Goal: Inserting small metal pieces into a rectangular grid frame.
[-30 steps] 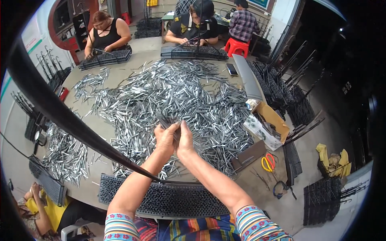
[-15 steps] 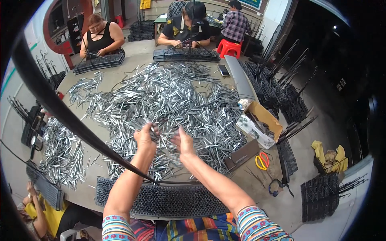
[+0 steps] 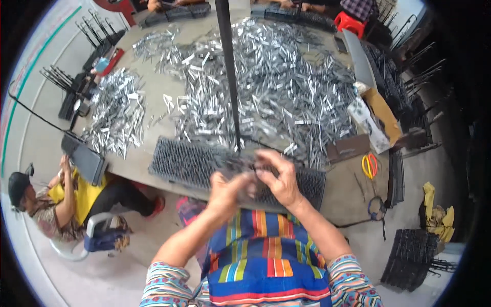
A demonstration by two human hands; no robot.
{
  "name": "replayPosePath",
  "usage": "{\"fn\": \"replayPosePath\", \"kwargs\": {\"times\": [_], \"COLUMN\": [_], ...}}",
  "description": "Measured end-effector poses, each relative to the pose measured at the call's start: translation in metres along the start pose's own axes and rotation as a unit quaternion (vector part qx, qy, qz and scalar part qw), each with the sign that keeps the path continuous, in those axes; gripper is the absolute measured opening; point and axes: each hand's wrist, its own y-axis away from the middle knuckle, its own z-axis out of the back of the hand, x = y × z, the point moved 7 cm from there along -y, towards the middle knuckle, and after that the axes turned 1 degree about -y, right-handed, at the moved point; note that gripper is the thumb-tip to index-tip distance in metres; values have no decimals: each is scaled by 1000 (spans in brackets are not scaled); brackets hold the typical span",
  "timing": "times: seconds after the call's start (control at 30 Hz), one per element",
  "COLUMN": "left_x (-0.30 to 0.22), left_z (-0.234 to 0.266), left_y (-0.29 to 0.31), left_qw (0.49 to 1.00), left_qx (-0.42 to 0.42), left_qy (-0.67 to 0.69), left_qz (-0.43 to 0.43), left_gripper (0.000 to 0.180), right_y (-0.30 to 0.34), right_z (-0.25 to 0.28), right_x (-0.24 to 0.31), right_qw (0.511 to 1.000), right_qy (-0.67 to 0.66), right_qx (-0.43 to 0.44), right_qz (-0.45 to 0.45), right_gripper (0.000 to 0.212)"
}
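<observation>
My left hand is closed, blurred by motion, over the middle of a black rack of small close-set cells. Grey, smeared metal strips appear to stick out of its fingers. Right beside it, my right hand is curled with thumb and fingers drawn together; whatever lies between its fingertips is too small and blurred to name. The rack lies along the near table edge, and a thin black upright rod rises from it. Beyond spreads a large heap of loose silvery metal strips.
A smaller strip pile lies at left. To the right are an open cardboard box, a brown flat piece and yellow-and-red-handled scissors. A seated co-worker holds another rack at left. More racks stand around the table.
My hands have come back from the strip heap to above the rack, close together. The view has tilted down and shifted, so the rod now stands upright in the middle.
</observation>
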Motion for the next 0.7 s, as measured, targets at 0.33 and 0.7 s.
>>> {"fn": "replayPosePath", "kwargs": {"times": [0.33,0.7], "left_x": [158,168], "left_z": [-21,-29], "left_y": [92,100], "left_qw": [954,906], "left_qx": [184,311], "left_qy": [84,-78], "left_qz": [222,275], "left_gripper": [25,62], "right_y": [124,160], "right_z": [-27,-5], "right_x": [-36,-19], "right_qw": [919,986], "right_qy": [-235,-77], "right_qx": [265,54], "right_qz": [-173,-140], "right_gripper": [49,55]}}
